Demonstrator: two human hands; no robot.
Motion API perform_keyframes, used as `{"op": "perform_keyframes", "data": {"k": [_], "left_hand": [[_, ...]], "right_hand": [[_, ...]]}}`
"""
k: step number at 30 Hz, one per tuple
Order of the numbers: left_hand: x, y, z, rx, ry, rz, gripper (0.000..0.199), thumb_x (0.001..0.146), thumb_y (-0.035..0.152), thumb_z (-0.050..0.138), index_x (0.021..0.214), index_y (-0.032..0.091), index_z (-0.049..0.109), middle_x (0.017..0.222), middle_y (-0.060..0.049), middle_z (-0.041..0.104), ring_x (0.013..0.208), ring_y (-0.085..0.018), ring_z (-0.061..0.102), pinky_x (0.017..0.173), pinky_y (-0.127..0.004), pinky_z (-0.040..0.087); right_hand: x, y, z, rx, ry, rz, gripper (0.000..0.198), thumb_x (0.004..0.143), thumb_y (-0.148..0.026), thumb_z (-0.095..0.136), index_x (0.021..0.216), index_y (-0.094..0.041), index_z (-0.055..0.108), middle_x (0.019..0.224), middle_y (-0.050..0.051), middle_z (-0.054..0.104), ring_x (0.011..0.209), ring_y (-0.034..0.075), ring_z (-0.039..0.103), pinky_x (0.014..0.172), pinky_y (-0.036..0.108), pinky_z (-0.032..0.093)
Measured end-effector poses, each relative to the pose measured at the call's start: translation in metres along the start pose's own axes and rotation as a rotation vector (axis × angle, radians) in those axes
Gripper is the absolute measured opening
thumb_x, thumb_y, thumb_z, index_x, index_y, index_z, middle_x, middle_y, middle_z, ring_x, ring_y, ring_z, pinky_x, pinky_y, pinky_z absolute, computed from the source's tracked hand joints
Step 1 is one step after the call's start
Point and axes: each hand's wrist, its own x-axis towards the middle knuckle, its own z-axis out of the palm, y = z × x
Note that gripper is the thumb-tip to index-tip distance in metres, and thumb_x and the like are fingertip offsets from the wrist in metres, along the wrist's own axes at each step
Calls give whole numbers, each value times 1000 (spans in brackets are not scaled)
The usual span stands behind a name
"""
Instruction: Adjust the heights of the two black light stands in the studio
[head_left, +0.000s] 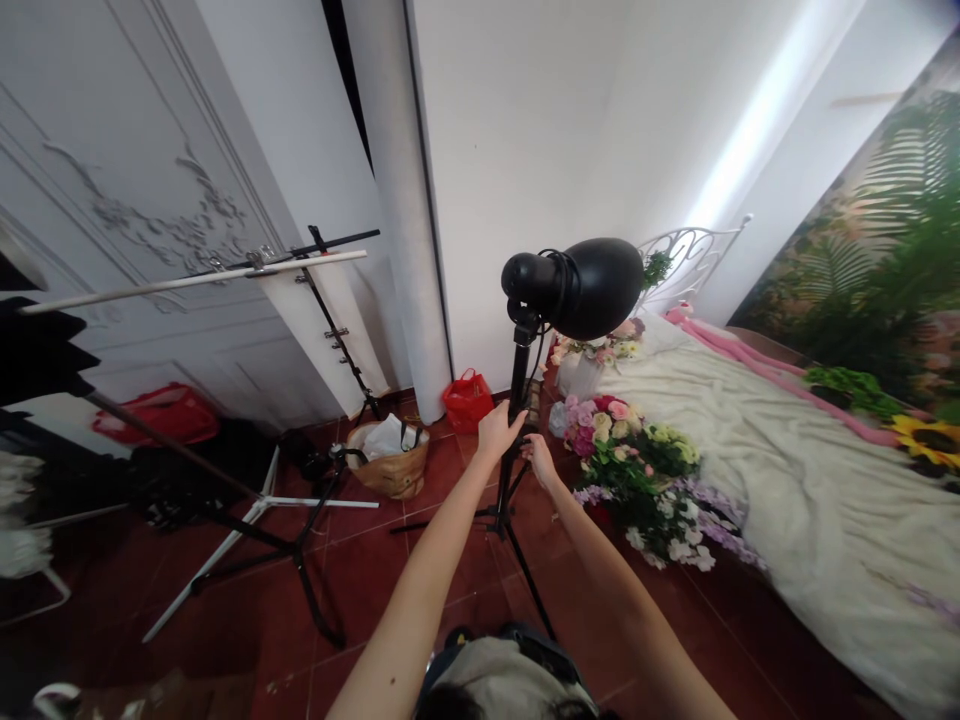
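Observation:
A black light stand [519, 375] rises upright from the floor in front of me, its tripod legs spread. On its top sits a black studio lamp [604, 288] with a round reflector and a coiled cable, turned to the right. My left hand [498, 432] is closed around the pole below the lamp. Just lower and to the right, my right hand [538, 460] has bent fingers at the pole's collar, seemingly on a knob that is mostly hidden.
Beside the stand on the right are flower bouquets [611, 430] and a bed with a cream sheet [757, 440]. To the left stand a woven basket [394, 472], a red bag [466, 402], a white-legged stand [259, 508] and a backdrop crossbar [202, 282]. Red tiles [450, 570] cover the floor.

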Motion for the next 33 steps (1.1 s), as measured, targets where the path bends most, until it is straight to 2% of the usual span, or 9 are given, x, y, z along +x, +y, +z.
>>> {"op": "perform_keyframes", "data": {"k": [6,12,15,23,28,33], "left_hand": [[-2,1,0,23,4,-10,47,87,57,32,106,20,54,94,-7,65,87,-19,62,71,-26,44],[-3,2,-1,24,3,-18,46,86,56,33,104,20,54,95,-7,66,90,-20,62,73,-26,44],[-2,2,0,23,13,-1,46,87,56,32,104,20,54,94,-6,66,89,-20,62,72,-26,45],[-3,1,-1,17,14,1,49,85,58,34,105,19,55,94,-7,65,87,-19,62,71,-26,44],[-2,1,-2,14,15,18,48,86,57,33,107,20,54,97,-7,65,89,-20,62,71,-26,45],[-1,2,-3,18,-8,-6,45,87,55,33,107,21,54,98,-6,66,91,-19,61,75,-26,45]], "right_hand": [[11,7,-6,111,81,-39,26,84,-39,38,89,-18,53,70,0,56,60,11,54,58,21,44],[24,-6,-5,168,131,195,26,84,-36,42,74,-16,54,53,2,56,41,9,46,45,20,38],[29,-9,-5,120,143,206,23,83,-34,43,70,-16,53,51,3,56,40,9,45,42,20,37],[25,3,2,56,248,39,17,74,-34,43,65,-20,46,51,-3,49,49,10,48,46,19,37],[23,11,0,78,216,-123,17,71,-35,42,73,-20,49,62,-2,53,63,13,53,55,21,41],[29,23,-5,173,176,-263,20,65,-30,46,80,-20,51,68,-3,54,63,11,51,58,20,42]]}}
